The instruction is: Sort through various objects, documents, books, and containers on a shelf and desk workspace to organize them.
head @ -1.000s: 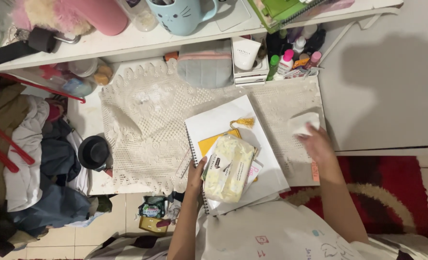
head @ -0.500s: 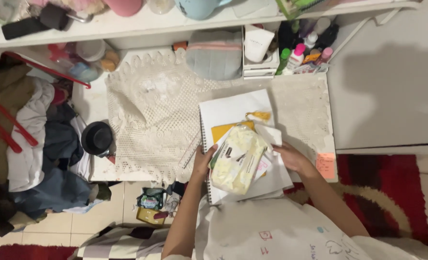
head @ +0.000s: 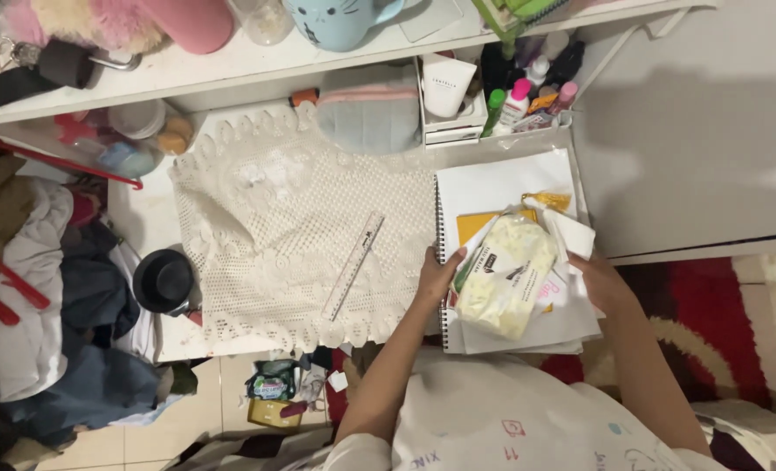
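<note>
A white spiral notebook (head: 501,179) lies at the desk's right end, with a yellow card, a tasselled bookmark (head: 552,201) and a soft pack of wet wipes (head: 503,276) on top. My left hand (head: 438,275) grips the notebook's spiral edge beside the wipes pack. My right hand (head: 599,279) holds the stack's right side together with a white tissue (head: 575,234). A clear ruler (head: 353,264) lies bare on the lace cloth (head: 266,218) to the left.
A grey pouch (head: 370,118) and an organiser of small bottles (head: 527,92) stand at the back. A shelf above carries a blue mug (head: 340,22) and pink items. A black cap (head: 163,281), clothes and floor litter lie left; a red rug (head: 711,305) lies right.
Both hands have slid the notebook stack to the right end of the desk, which uncovered the ruler. My right hand came in from the far right with the tissue and took the stack's edge.
</note>
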